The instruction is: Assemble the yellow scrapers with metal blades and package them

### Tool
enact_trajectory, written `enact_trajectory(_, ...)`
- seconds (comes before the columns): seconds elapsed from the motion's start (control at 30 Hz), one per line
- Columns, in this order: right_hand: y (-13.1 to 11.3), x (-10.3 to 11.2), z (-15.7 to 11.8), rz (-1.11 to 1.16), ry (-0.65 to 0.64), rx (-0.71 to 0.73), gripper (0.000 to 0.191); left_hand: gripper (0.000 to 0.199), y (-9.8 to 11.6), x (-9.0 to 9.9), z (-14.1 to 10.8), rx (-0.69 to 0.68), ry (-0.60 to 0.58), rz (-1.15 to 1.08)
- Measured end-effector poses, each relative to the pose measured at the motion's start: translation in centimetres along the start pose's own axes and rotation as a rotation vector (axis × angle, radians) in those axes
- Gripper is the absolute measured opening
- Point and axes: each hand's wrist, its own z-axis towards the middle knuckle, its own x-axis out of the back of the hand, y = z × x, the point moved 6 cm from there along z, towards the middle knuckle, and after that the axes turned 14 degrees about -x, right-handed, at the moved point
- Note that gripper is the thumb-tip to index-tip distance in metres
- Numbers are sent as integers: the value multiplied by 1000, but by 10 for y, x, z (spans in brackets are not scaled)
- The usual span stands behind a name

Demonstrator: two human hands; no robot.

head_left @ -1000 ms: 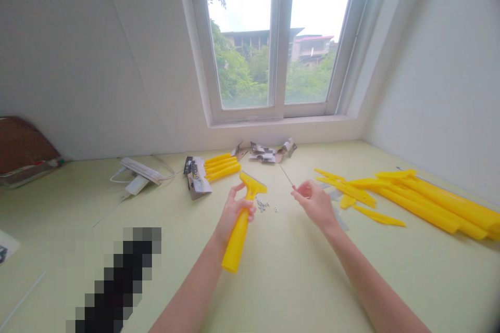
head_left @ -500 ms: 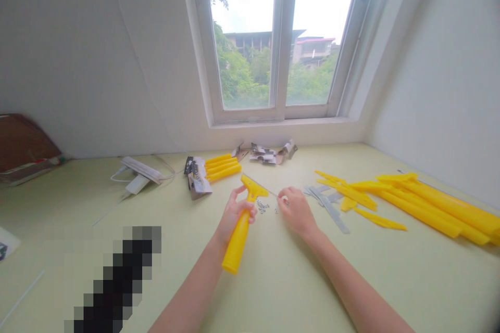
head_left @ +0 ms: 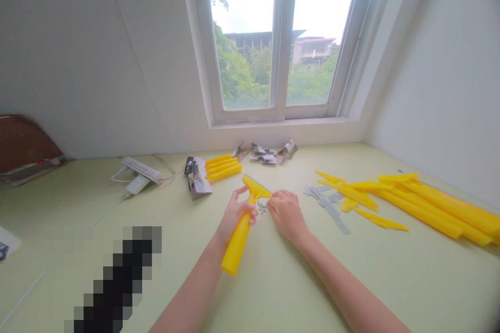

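Note:
My left hand grips a yellow plastic scraper by its handle, with the wide head pointing away from me. A thin metal blade lies along the scraper head's front edge. My right hand pinches the blade's right end beside the head, though its fingers hide part of it. Small metal screws or nuts lie on the pale green table just below the scraper head, between my hands.
Several yellow scraper handles lie beside printed packaging ahead. To the right are grey metal strips and long yellow plastic pieces. A white cable and adapter lie left. A window rises behind the table.
My right hand has moved left with the thin blade, from apart from the scraper to against its head. The scraper and my left hand have barely moved.

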Motion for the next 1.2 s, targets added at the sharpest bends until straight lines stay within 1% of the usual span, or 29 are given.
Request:
enact_trajectory(0.1, 4, -1, 0, 33, -16, -47, 20, 55, 0, 0, -1, 8, 2, -1)
enact_trajectory(0.17, 8, 1, 1, 98, -12, -80, 18, 55, -1, 0, -1, 12, -3, -10)
enact_trajectory(0.23, 13, 8, 4, 219, 6, -138, 16, 54, -1, 0, -1, 10, -8, -22)
enact_trajectory(0.37, 30, 22, 7, 552, 22, -345, 16, 53, 0, -3, -3, 26, -16, -80)
enact_trajectory(0.43, 35, 27, 7, 680, 23, -398, 19, 53, 0, -6, -5, 44, -22, -118)
enact_trajectory(0.53, 34, 30, 6, 798, 11, -383, 24, 53, 0, -9, -6, 63, -31, -144)
enact_trajectory(0.63, 28, 32, 4, 857, 0, -324, 20, 52, -1, -9, -7, 77, -35, -145)
enact_trajectory(0.7, 23, 34, 2, 855, 9, -292, 19, 52, -2, -9, -8, 86, -37, -140)
enact_trajectory(0.83, 16, 37, -1, 791, 24, -272, 16, 51, -2, -11, -10, 110, -56, -153)
enact_trajectory(0.97, 12, 40, -1, 769, 56, -213, 13, 50, -3, -12, -10, 114, -87, -156)
enact_trajectory(1.07, 13, 38, 1, 795, 24, -222, 11, 49, -3, -14, -11, 109, -109, -155)
enact_trajectory(1.2, 17, 36, 2, 838, -2, -264, 11, 51, -2, -14, -12, 112, -106, -148)
